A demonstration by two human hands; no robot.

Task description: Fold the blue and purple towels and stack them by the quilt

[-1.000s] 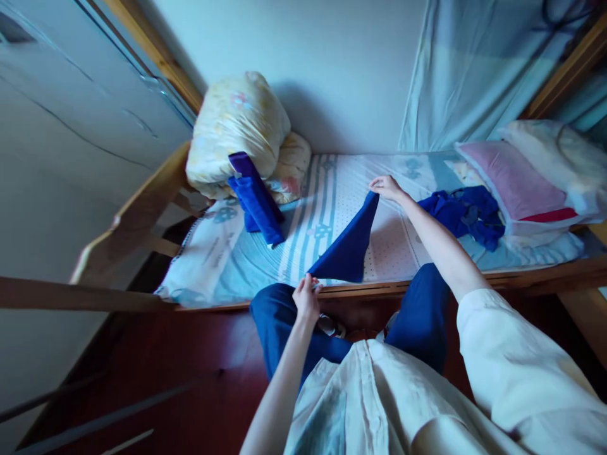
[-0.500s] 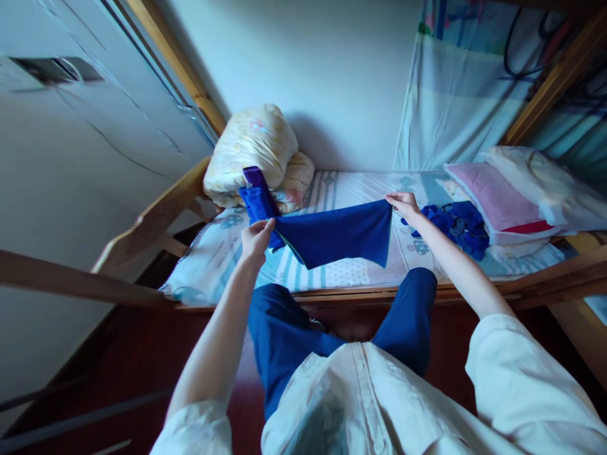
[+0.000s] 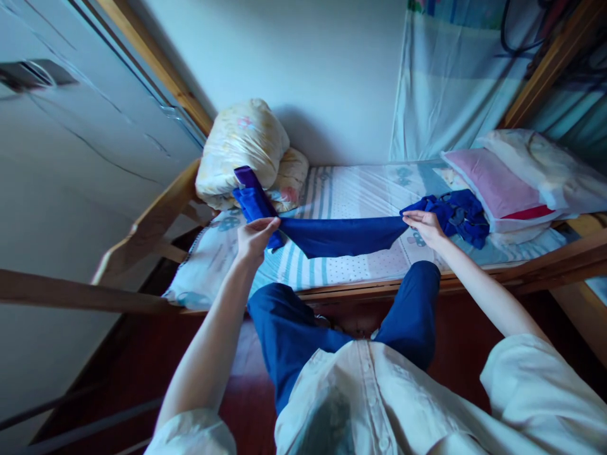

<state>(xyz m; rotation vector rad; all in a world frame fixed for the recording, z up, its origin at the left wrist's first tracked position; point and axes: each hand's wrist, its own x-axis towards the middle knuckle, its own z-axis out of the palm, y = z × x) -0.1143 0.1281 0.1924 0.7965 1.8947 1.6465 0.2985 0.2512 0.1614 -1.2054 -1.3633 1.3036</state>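
Observation:
A dark blue cloth [image 3: 344, 237] is stretched between my two hands above the bed, its lower edge hanging free. My left hand [image 3: 257, 239] pinches its left corner between thumb and fingers. At the opposite corner, my right hand [image 3: 425, 227] is closed in a similar pinch. Just beyond my left hand lie folded blue and purple cloths [image 3: 255, 197], leaning against a bundled quilt. A crumpled blue heap of cloth [image 3: 458, 215] rests on the bed beyond my right hand.
The bed [image 3: 348, 189] has a patterned sheet and a wooden frame. The pale yellow quilt [image 3: 244, 148] sits at its left end. A pink pillow [image 3: 493, 183] lies at the right. A wooden rail [image 3: 80, 291] runs at the left, and a curtain [image 3: 436, 95] hangs behind.
My right hand has moved right and slightly down, pulling the cloth wider and tauter. The cloth's top edge is now nearly level and less of it hangs in view.

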